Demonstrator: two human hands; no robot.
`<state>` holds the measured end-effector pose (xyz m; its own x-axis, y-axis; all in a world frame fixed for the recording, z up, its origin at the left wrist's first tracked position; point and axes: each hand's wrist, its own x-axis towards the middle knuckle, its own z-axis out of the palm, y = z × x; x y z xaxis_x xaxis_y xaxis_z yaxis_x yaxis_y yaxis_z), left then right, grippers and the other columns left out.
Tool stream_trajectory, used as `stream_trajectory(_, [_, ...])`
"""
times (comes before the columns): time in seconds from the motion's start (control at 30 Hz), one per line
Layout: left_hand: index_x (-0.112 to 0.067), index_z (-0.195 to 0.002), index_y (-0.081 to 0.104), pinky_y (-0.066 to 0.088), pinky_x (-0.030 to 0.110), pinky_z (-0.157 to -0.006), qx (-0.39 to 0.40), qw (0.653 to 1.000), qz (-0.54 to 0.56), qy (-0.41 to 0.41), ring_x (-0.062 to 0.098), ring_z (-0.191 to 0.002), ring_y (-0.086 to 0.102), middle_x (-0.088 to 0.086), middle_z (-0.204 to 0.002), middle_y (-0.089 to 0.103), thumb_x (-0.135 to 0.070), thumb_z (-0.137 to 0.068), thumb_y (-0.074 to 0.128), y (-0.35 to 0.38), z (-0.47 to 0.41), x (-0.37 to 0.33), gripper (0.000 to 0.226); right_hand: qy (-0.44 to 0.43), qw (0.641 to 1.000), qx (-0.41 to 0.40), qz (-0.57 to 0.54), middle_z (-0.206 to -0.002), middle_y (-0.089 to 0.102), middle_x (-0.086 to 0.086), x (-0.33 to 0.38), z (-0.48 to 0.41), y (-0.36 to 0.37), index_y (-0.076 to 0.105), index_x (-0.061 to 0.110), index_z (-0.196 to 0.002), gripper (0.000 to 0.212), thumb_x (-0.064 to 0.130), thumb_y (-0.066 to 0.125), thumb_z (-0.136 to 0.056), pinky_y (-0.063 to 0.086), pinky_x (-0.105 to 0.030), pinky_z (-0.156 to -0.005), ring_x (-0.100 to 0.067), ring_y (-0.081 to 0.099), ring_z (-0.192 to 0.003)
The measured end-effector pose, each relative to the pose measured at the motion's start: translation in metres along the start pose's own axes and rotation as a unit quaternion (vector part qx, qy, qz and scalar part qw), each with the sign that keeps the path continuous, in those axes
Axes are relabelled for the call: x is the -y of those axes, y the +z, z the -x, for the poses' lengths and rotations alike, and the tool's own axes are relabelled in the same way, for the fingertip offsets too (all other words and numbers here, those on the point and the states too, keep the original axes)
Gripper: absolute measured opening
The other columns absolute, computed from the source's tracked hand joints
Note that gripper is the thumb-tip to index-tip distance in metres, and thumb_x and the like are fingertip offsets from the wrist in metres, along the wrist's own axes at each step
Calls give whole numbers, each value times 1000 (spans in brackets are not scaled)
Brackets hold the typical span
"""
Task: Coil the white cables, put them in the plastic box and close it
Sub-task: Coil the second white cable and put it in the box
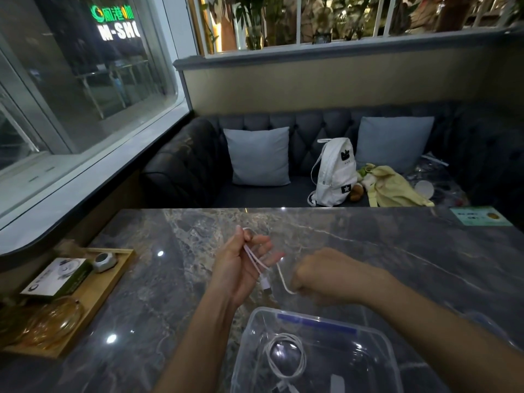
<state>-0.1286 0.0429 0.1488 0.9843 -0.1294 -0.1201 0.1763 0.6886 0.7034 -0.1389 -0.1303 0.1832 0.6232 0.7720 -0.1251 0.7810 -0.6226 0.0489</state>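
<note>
My left hand (pixel 241 265) holds a white cable (pixel 256 262) above the marble table, with loops running over its fingers and a plug hanging below the palm. The cable's free end runs right into my right hand (pixel 323 275), which is closed in a fist on it. Below both hands stands a clear plastic box (pixel 380 347), open, near the table's front edge. A second white cable (pixel 286 355) lies coiled inside it. No lid can be made out for certain.
A wooden tray (pixel 113 282) at the left holds a small carton (pixel 56 277), a grey round device and an amber glass dish (pixel 54 321). A green card (pixel 479 216) lies at the far right table edge. Behind it is a sofa with cushions and a white backpack (pixel 336 173).
</note>
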Motion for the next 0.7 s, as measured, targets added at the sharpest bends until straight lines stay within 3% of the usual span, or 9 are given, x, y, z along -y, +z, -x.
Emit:
stream_trajectory(0.1, [-15,-65,49,59,40,-61,3,998,-55,-14,23,-77,72,11,-79,74,-34,-98,33,6,4,1,41,-17,998,-21,-65,-87,67,-4,5,2,-15,61,14,-80,13,17,49,-84,48,-37,-69,-23,59,-81])
stream_trajectory(0.17, [-15,-65,49,57,35,-55,2,995,-94,-25,25,-76,72,12,-87,75,-33,-98,33,12,7,4,41,-9,990,-36,-134,-93,69,-1,7,1,-23,65,18,-86,11,20,54,-85,43,-30,-69,-13,57,-83])
stream_trajectory(0.27, [-12,-68,50,47,28,-48,27,978,-204,-9,16,-54,61,5,-64,67,-32,-98,33,21,13,13,39,21,974,-73,-212,-93,69,-1,9,-1,-28,64,17,-85,6,22,61,-83,42,-28,-69,-4,55,-77])
stream_trajectory(0.37, [-10,-72,57,39,21,-41,42,951,-306,-5,11,-43,50,-1,-51,60,-31,-100,30,26,18,19,44,83,950,-104,-284,-74,65,7,2,0,-28,61,17,-77,10,24,68,-78,41,-21,-62,-7,57,-67])
stream_trajectory(0.47, [-10,-68,52,25,15,-35,6,936,-352,0,7,-31,35,-3,-41,50,-30,-99,32,26,17,17,42,131,907,-95,-390,-65,58,8,-14,5,-26,63,15,-75,12,20,74,-73,39,-13,-50,1,51,-51])
stream_trajectory(0.57, [-14,-61,50,21,15,-34,-33,936,-350,-5,7,-29,29,-4,-36,42,-30,-97,35,20,14,10,43,174,820,-120,-532,-57,57,4,-34,19,-21,68,9,-78,7,13,72,-75,31,-18,-34,-5,40,-37])
stream_trajectory(0.6, [-12,-63,51,21,14,-34,-34,939,-342,-9,7,-29,28,-4,-36,41,-30,-98,35,19,14,8,42,182,810,-133,-541,-55,58,7,-38,22,-21,70,11,-77,4,14,72,-75,30,-18,-34,-6,40,-38])
stream_trajectory(0.63, [-11,-65,53,21,14,-33,-30,940,-338,-17,6,-28,27,-4,-36,41,-29,-98,35,18,14,7,42,184,821,-141,-521,-53,60,8,-41,24,-20,72,13,-76,1,14,72,-76,33,-18,-36,-5,42,-38])
stream_trajectory(0.7, [-10,-68,56,20,13,-33,-15,934,-354,-51,6,-29,27,-5,-36,41,-30,-98,34,18,14,7,42,174,878,-135,-424,-59,64,12,-39,21,-18,73,18,-77,2,17,72,-76,40,-9,-46,1,55,-49])
